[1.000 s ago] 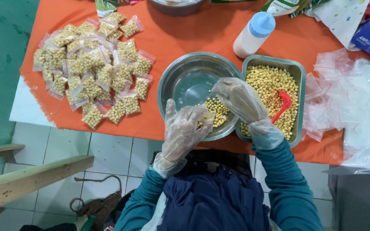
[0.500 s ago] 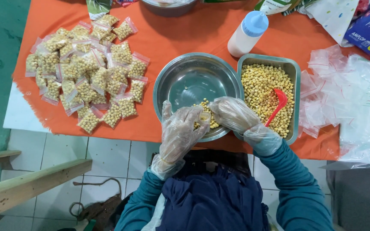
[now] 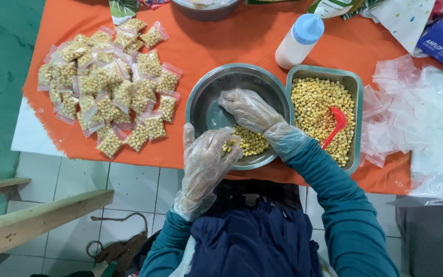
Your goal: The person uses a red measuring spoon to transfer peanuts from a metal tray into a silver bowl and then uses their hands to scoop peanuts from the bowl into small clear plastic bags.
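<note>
The person sits at a table with an orange cloth [image 3: 221, 41] and wears thin clear gloves on both hands. The left hand [image 3: 206, 159] is at the near edge of the round metal bowl [image 3: 216, 87]. Its fingers are curled a little around something small full of yellow balls; it looks like a little bag, but the glove hides it, so I cannot tell for sure. The right hand [image 3: 247, 110] reaches into the bowl with its fingers bent and close together, just past the small heap of yellow balls [image 3: 252, 143] that lies at the near side of the bowl. I cannot tell if it has any balls in its fingers. To do this part well, it seems best to keep the left hand over the bowl, so any ball that slips falls back in and not on the floor. The right hand should take only a few balls at a time. Just to the right of the bowl, touching it, is a metal tray [image 3: 357, 82] full of the same balls, with a red spoon [image 3: 337, 125] lying in it. On the far left is a big pile of filled little bags [image 3: 108, 87]. On the right lie empty clear bags [image 3: 421, 118]. A white bottle with a blue cap [image 3: 298, 43] stands beyond the tray.
</note>
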